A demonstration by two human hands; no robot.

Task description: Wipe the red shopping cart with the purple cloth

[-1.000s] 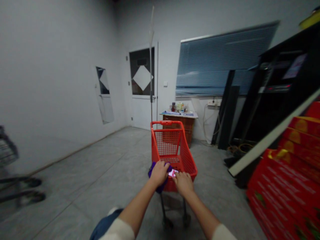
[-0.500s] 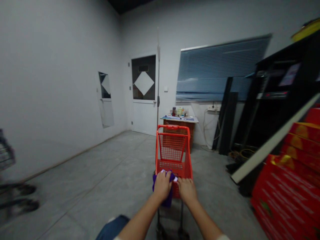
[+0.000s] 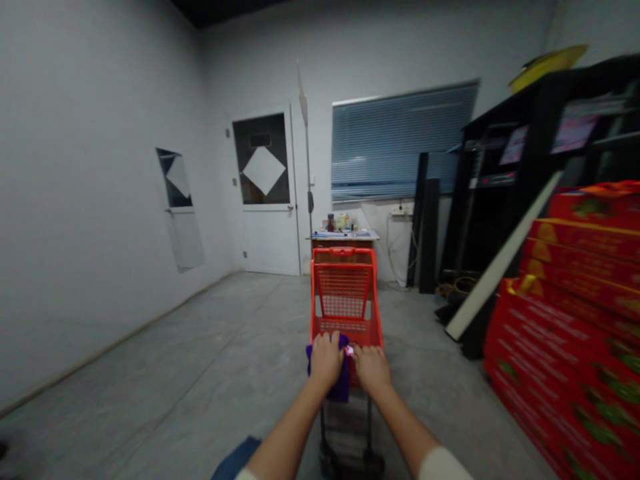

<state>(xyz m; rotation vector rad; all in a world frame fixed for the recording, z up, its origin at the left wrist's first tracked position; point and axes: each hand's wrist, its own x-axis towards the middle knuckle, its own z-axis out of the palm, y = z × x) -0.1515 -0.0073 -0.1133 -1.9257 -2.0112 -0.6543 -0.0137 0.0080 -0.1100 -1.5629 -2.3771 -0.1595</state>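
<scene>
A purple cloth [image 3: 343,381] is hanging over the near end of a red plastic shopping cart [image 3: 317,300], bunched against the rim and drooping down outside it. The person's left hand [image 3: 326,360] is closing over the cloth, its fingers curling down onto it, and is the nearer hand to the cloth's bulk. The right hand [image 3: 371,371] is resting just beside it at the rim, fingers half curled, next to a small pink-and-white item [image 3: 349,350]; whether it has hold of that item, I cannot tell. The cart's long axis is running straight ahead from the hands, toward a wooden desk [image 3: 343,244] by the far wall. Red printed cartons [image 3: 565,320] are standing in stacks off to the right of the cart.
</scene>
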